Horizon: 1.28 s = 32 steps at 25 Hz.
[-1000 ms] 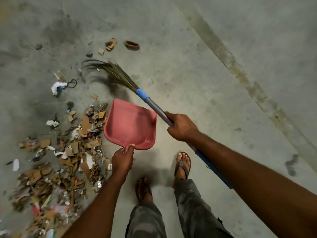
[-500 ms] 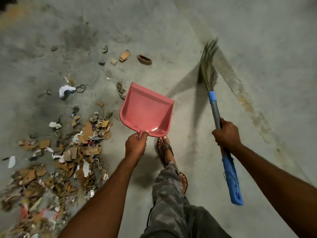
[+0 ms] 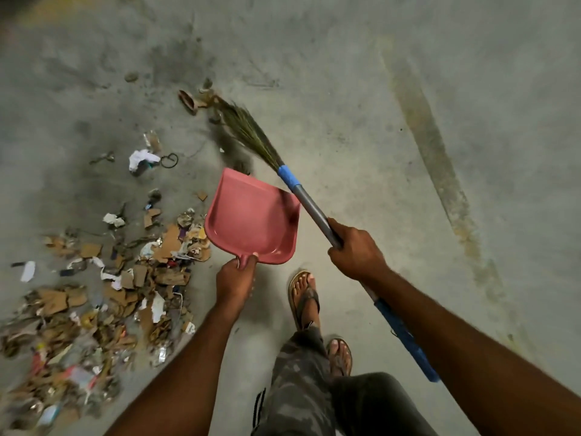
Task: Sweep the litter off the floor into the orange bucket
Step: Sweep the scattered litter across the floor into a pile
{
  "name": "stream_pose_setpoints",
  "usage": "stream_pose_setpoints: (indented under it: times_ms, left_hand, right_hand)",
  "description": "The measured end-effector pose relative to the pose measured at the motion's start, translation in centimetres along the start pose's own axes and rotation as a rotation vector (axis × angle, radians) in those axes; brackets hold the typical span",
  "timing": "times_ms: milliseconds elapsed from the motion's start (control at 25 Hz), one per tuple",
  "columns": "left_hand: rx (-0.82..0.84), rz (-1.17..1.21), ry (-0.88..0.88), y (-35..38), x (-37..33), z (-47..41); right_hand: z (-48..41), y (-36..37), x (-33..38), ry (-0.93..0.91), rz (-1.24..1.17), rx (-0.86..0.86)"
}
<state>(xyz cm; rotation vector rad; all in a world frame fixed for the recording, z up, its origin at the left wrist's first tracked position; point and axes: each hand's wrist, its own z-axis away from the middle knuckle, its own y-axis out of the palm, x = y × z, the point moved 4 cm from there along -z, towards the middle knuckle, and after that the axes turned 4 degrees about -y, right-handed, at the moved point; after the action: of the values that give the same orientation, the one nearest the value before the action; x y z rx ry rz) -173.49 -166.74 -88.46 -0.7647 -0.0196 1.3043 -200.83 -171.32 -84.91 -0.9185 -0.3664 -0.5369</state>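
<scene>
Left hand (image 3: 235, 283): fingers curled round the stub handle of the pink dustpan (image 3: 251, 215), thumb on top. We note the pan is smooth moulded plastic, a shallow tray with raised side walls, its open lip facing away from us.

Right hand (image 3: 355, 250): fist closed round the grey metal shaft of the broom (image 3: 309, 204). A blue collar (image 3: 289, 177) binds the shaft to the bristles; a blue grip (image 3: 405, 338) trails under the right forearm. The shaft crosses the pan's right corner.

Bristles (image 3: 248, 127): a thin greenish-brown fan of grass stalks, tips among a few scraps and a curved brown piece (image 3: 187, 102) beyond the pan. Motion blur there.

Litter (image 3: 103, 294): the main heap lies left of the pan, its near edge just beside the pan's left wall. Torn cardboard, white paper shreds, foil bits. Outliers further off: a crumpled white wad (image 3: 141, 158) touching a black ring (image 3: 169, 160).

Floor (image 3: 345, 89): rough grey concrete, dusty and dark-smudged on the left. A worn yellowish stripe (image 3: 440, 158) runs diagonally on the right. Bare concrete lies right of the broom and ahead of it.

Below: sandalled feet (image 3: 305, 297), camouflage trousers (image 3: 298, 372).

Change: half a second ago the broom stood out to the right, bristles over the stripe. It has swung back leftward across the pan.
</scene>
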Motion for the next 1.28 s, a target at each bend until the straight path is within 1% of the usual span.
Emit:
stream_pose_setpoints:
  times_ms: [80,160,200,320,360,440,560,640,680,720,800,880,960,1080,1120,1200,1280]
  left_hand:
    - [0.009,0.048,-0.025,0.0,0.0,0.7]
    - [0.027,0.047,-0.028,0.8,0.0,1.4]
    - [0.014,0.071,-0.046,0.8,0.1,1.3]
    - [0.015,0.120,-0.083,1.8,0.7,1.6]
    - [-0.001,0.131,-0.102,2.1,1.2,1.7]
    - [-0.084,0.212,-0.152,2.4,2.3,2.0]
    - [-0.183,0.311,-0.199,3.0,3.8,3.1]
    - [-0.259,0.398,-0.230,2.6,5.1,3.9]
    - [-0.292,0.465,-0.256,2.8,5.8,4.8]
    - [-0.293,0.498,-0.257,2.9,5.9,4.7]
    - [-0.335,0.543,-0.308,2.3,7.7,6.7]
    - [-0.349,0.570,-0.340,2.3,9.6,8.9]
    - [-0.344,0.588,-0.363,3.3,11.6,9.9]
    - [-0.323,0.664,-0.404,4.5,15.1,12.4]
    - [-0.324,0.683,-0.416,5.1,16.5,13.1]
    - [-0.313,0.705,-0.438,6.2,19.3,14.3]
    - [-0.311,0.718,-0.459,7.1,22.3,15.6]
  right_hand:
    - [1.3,-1.7,-1.5,0.041,0.032,-0.033]
    - [2.4,-3.6,-4.4,0.133,-0.012,-0.107]
    - [2.0,-4.1,-5.1,0.168,-0.017,-0.105]
    - [0.4,-3.6,-6.0,0.261,-0.067,-0.040]
    - [-0.8,-3.0,-5.1,0.243,-0.030,0.020]
    - [-3.6,-1.2,-2.4,0.135,0.085,0.167]
    - [-7.8,0.8,3.0,-0.113,0.179,0.292]
    - [-8.5,1.8,7.2,-0.271,0.231,0.376]
    - [-8.0,1.9,8.8,-0.317,0.240,0.390]
    - [-8.0,1.6,9.4,-0.332,0.192,0.360]
    - [-4.9,1.3,10.0,-0.367,0.109,0.338]
    - [-1.5,-0.1,8.2,-0.328,0.056,0.289]
    - [0.6,-1.6,4.6,-0.222,0.024,0.227]
    - [3.9,-1.5,-0.4,-0.045,0.067,0.202]
    - [4.6,-0.5,-1.7,0.002,0.089,0.213]
    - [6.3,2.6,-2.5,0.062,0.139,0.298]
    - [7.5,6.7,-0.5,0.038,0.132,0.400]
